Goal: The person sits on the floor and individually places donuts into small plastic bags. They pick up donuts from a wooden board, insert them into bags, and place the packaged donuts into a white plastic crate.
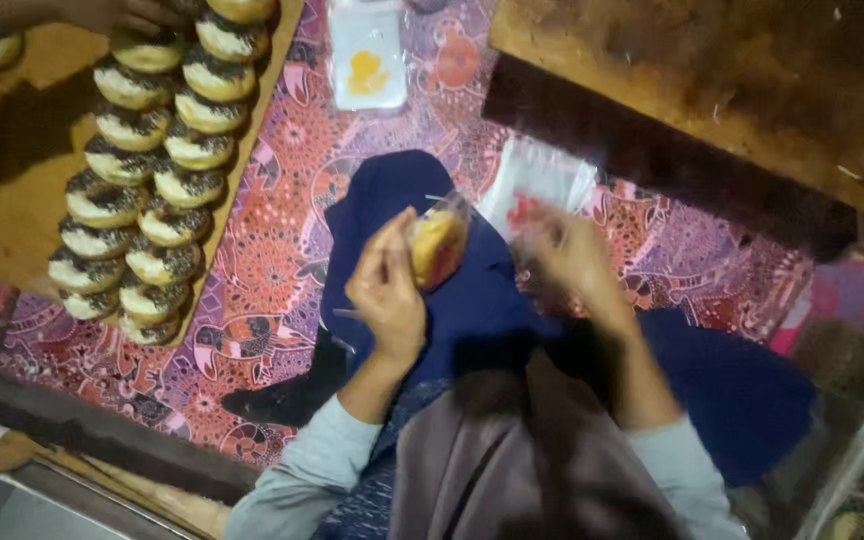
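Board (32, 215): rows of iced doughnuts (142, 205), far left. Bags (537, 180): stacked beyond lap. Doughnut (436, 245): bagged, over lap, left hand (387, 290) clamped on it; soft, slippery, grip edges. Right hand (572, 255): blurred, seemingly pinching the bag's film

The single head-worn camera looks almost straight down from above the seated person's lap, close enough that the dark blue cloth over the knees (472, 290) fills the middle of the frame and the grey sleeves run off the bottom edge. Taking that cloth as the landmark, the patterned mat (272, 250) spreads beyond and to the left of it, the wooden board of doughnuts (32, 200) lies up-left, and a low wooden tabletop (712, 70) sits up-right. There is no second view to overlap with it.
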